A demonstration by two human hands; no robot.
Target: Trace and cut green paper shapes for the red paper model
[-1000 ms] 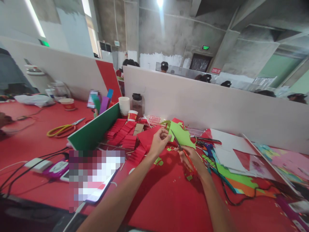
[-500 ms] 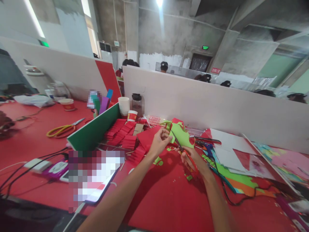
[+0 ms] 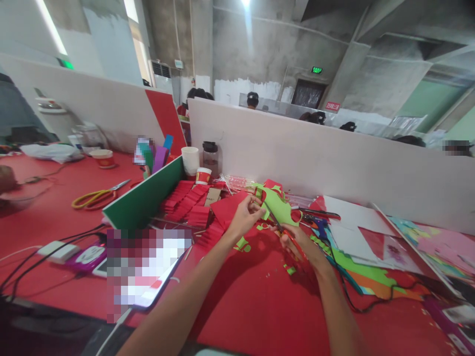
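Note:
My left hand (image 3: 244, 217) pinches the left edge of a green paper piece (image 3: 277, 206) held up over the red table (image 3: 260, 306). My right hand (image 3: 297, 241) grips red-handled scissors (image 3: 286, 233) whose blades reach up into the green paper. Small green scraps (image 3: 243, 244) lie on the table just below my hands. Folded red paper strips (image 3: 189, 203) are stacked to the left of my left hand.
A green board (image 3: 144, 198) leans left of the red strips. Yellow-handled scissors (image 3: 97, 196) lie far left. Paper cups (image 3: 191, 160) and a dark jar (image 3: 211, 158) stand by the white partition (image 3: 334, 158). Coloured paper sheets (image 3: 363, 267) and a black cable (image 3: 349, 296) lie at right. People sit behind the partition.
The green paper has turned a little in my left hand and the scissors have shifted slightly up along it. Both hands stay in the same spot.

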